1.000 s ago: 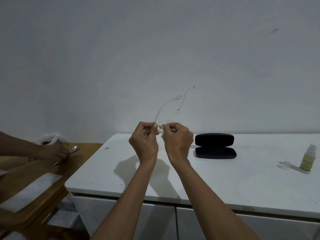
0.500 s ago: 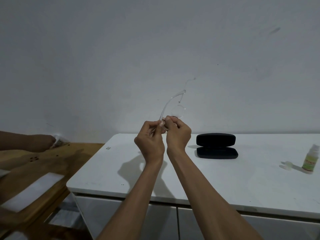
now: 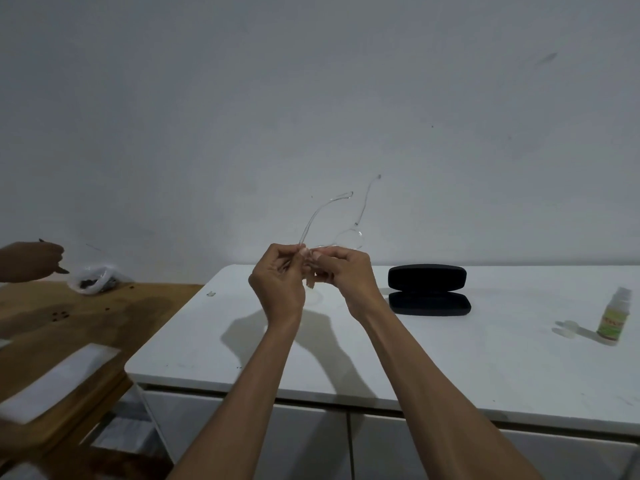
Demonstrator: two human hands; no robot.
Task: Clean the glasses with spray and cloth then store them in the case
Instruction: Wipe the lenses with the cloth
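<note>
glasses (image 3: 348,237) tilted right since earlier; both hands pinch frame; cloth unseen

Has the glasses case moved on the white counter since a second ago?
No. The black glasses case lies open in the same spot on the white counter, equally far from the spray bottle; small image shifts are camera motion.

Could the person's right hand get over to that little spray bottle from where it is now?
Probably not right away: the right hand is busy gripping the glasses with the left hand. The white tabletop toward the spray bottle looks unobstructed, though.
</note>
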